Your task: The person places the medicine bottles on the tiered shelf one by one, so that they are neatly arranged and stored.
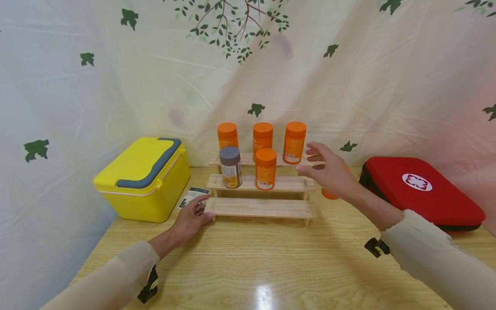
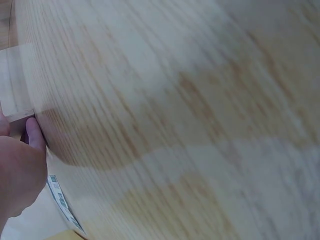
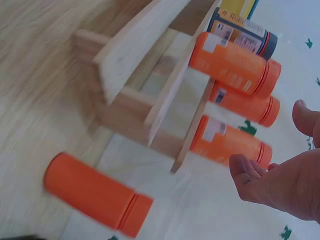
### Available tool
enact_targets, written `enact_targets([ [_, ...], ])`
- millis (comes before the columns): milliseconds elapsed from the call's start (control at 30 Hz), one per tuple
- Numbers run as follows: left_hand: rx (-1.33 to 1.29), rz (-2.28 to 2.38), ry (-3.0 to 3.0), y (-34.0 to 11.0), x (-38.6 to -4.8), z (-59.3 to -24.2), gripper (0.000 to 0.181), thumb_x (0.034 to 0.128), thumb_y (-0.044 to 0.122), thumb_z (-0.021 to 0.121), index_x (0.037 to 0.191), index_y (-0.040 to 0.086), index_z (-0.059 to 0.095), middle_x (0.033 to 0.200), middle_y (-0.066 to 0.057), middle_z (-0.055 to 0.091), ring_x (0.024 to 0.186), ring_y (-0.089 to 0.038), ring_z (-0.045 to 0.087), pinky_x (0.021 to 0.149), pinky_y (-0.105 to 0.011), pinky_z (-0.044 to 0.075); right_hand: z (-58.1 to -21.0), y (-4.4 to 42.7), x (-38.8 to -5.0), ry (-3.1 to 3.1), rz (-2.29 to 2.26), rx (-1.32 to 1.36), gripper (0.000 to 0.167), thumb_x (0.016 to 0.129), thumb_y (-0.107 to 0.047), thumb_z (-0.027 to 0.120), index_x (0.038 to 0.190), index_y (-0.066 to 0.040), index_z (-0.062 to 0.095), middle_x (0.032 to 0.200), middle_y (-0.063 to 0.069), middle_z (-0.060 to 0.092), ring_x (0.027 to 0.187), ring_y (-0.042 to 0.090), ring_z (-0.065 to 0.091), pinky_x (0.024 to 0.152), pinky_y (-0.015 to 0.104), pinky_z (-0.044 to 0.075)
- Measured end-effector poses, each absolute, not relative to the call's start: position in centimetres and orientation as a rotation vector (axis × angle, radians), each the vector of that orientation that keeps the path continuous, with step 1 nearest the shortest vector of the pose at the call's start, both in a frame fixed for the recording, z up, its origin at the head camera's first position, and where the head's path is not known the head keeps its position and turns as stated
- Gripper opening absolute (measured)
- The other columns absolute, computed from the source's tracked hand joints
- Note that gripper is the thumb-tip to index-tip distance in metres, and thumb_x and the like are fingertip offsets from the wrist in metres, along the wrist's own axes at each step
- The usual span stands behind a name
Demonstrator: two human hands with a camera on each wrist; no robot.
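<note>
A three-tier wooden rack (image 1: 263,207) stands on the table. My left hand (image 1: 190,221) grips the left end of its lowest tier; in the left wrist view the thumb and fingers pinch the board's edge. Beside the right-hand orange bottle (image 1: 294,144) on the top tier is my right hand (image 1: 329,170), fingers spread and holding nothing. Two more orange bottles, left (image 1: 227,134) and middle (image 1: 262,137), share that tier. The middle tier bears a grey-lidded bottle (image 1: 230,168) and an orange bottle (image 1: 265,170). Another orange bottle (image 3: 92,187) stands on the table right of the rack, mostly hidden by my right hand in the head view.
To the left is a yellow box (image 1: 135,161) with a blue-grey handle. A printed card (image 1: 192,196) lies between it and the rack. On the right lies a red case (image 1: 422,193) with a white emblem. A leaf-patterned cloth (image 1: 155,86) hangs behind the table.
</note>
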State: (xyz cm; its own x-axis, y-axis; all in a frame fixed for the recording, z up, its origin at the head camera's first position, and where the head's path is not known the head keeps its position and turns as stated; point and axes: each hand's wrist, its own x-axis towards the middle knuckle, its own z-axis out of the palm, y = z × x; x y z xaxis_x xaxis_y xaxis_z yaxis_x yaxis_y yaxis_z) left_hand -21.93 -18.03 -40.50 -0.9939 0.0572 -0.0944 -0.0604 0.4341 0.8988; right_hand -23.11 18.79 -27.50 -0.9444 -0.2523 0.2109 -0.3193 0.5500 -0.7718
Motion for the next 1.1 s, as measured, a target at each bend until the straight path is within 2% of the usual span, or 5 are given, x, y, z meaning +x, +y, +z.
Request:
enact_targets([
  [133,-0.007,1.611,2.562,-18.1,-21.8,-40.6,0.059,0.0936,0.008,0.061,0.147,0.013,0.037,0.127,-0.017,0.060,0.100,-0.020,0.059,0.093,-0.037,0.050,-28.1,21.5,-21.9,-2.745,1.298,0.395,0.080,0.091,-0.039,0.065,0.152,-0.009,0.022,0.144,0.020,0.039,0.127,0.039,0.042,0.099,0.055,0.041],
  [400,-0.008,1.624,2.551,-18.0,-21.8,-40.7,0.060,0.0931,0.006,0.061,0.147,0.013,0.037,0.124,-0.015,0.062,0.098,-0.020,0.059,0.094,-0.037,0.049,-30.1,26.2,-19.5,-2.792,1.122,0.270,0.080,0.091,-0.038,0.065,0.152,-0.007,0.024,0.140,0.027,0.041,0.120,0.046,0.046,0.087,0.057,0.049],
  [600,-0.002,1.612,2.557,-18.1,-21.9,-40.6,0.060,0.0933,0.009,0.062,0.147,0.014,0.037,0.125,-0.015,0.061,0.097,-0.020,0.059,0.094,-0.037,0.049,-31.3,28.3,-18.9,-2.792,1.076,0.282,0.079,0.092,-0.034,0.066,0.150,-0.001,0.025,0.137,0.030,0.041,0.118,0.046,0.045,0.091,0.060,0.044],
  [933,-0.005,1.625,2.545,-18.0,-22.0,-40.5,0.060,0.0935,0.008,0.061,0.147,0.014,0.036,0.124,-0.015,0.061,0.095,-0.020,0.059,0.092,-0.035,0.050,-31.7,29.4,-22.3,-2.819,0.912,0.245,0.080,0.090,-0.032,0.068,0.147,0.005,0.026,0.139,0.034,0.036,0.120,0.050,0.041,0.094,0.063,0.040],
  [1100,-0.006,1.619,2.552,-18.0,-22.0,-40.5,0.060,0.0933,0.009,0.062,0.147,0.015,0.036,0.123,-0.014,0.062,0.095,-0.020,0.058,0.091,-0.035,0.050,-32.2,29.5,-24.6,-2.842,0.953,0.221,0.085,0.090,-0.039,0.067,0.148,0.004,0.023,0.140,0.035,0.036,0.122,0.051,0.039,0.096,0.065,0.037],
])
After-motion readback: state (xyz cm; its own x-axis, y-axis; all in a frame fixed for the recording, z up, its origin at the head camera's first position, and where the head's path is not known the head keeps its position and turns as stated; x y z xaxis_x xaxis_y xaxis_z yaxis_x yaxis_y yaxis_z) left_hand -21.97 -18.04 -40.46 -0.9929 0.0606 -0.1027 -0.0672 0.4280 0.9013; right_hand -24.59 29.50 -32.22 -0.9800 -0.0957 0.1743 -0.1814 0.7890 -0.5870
